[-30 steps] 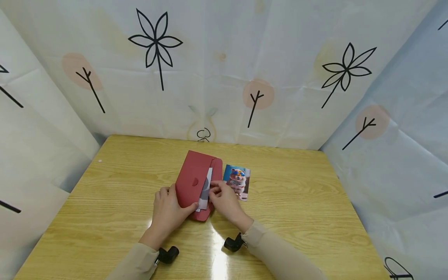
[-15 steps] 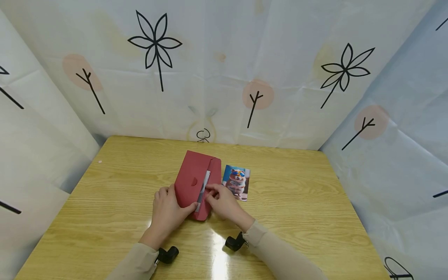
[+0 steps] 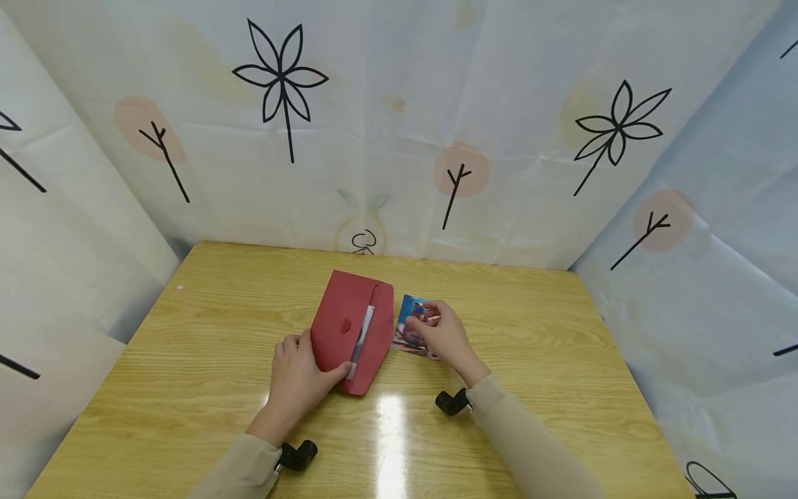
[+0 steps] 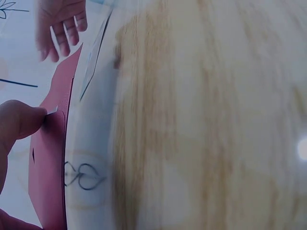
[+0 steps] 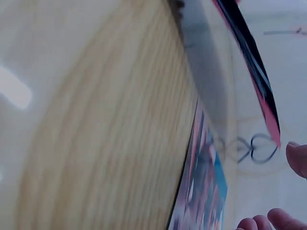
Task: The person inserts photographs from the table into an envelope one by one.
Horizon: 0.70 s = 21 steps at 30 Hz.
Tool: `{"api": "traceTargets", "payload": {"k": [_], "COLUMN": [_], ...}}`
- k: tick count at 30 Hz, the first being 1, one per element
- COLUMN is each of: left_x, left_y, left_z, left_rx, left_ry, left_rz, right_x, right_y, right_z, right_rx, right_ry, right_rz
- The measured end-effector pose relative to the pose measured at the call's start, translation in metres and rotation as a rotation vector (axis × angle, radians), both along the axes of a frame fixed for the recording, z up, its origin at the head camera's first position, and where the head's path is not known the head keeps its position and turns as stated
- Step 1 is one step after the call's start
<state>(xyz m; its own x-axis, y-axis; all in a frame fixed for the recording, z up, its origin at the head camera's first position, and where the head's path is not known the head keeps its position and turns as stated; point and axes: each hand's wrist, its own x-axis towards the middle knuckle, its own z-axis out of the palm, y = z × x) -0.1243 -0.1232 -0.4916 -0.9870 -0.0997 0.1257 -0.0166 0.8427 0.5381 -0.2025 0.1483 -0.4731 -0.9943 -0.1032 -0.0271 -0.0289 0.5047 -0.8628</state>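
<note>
My left hand holds a red paper envelope by its near left side, the thumb lying across the pocket's mouth. The envelope's flap is folded out to the right. A strip of a grey and white picture card shows inside the pocket. Just right of the envelope, a photo card of a hamster in sunglasses lies on the table. Over it hovers my right hand, partly covering the picture. The right wrist view shows its thumb and fingers apart, with nothing between them, above the photo card.
The wooden table runs back to a white patterned curtain, which also hangs at both sides. A black wrist-camera mount sits on the left sleeve and another mount on the right.
The card in the envelope slid deeper into the pocket. My right hand then left the envelope and moved right, over the hamster photo card. My left hand has kept its grip.
</note>
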Motion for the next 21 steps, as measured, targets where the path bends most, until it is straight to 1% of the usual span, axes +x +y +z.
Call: {"api": "traceTargets", "payload": {"k": [4,11,14,21], "left_x": [0.0,0.0,0.0,0.0], "left_y": [0.0,0.0,0.001,0.001], "left_z": [-0.001,-0.001,-0.001,-0.002], "left_rx": [-0.005,-0.01,-0.008,-0.008], "left_ry": [0.002,-0.002,-0.004,-0.008], "left_rz": [0.002,0.0,0.0,0.003], "right_x": [-0.013,-0.03,-0.035,-0.039], "right_y": [0.019,0.037,0.04,0.042], "right_z": [-0.001,-0.005,-0.007,-0.01], "right_rx": [0.039,0.124,0.159,0.209], "right_ry": [-0.039,-0.117,-0.143,-0.191], "right_rz": [-0.049,-0.052,-0.049,-0.028]}}
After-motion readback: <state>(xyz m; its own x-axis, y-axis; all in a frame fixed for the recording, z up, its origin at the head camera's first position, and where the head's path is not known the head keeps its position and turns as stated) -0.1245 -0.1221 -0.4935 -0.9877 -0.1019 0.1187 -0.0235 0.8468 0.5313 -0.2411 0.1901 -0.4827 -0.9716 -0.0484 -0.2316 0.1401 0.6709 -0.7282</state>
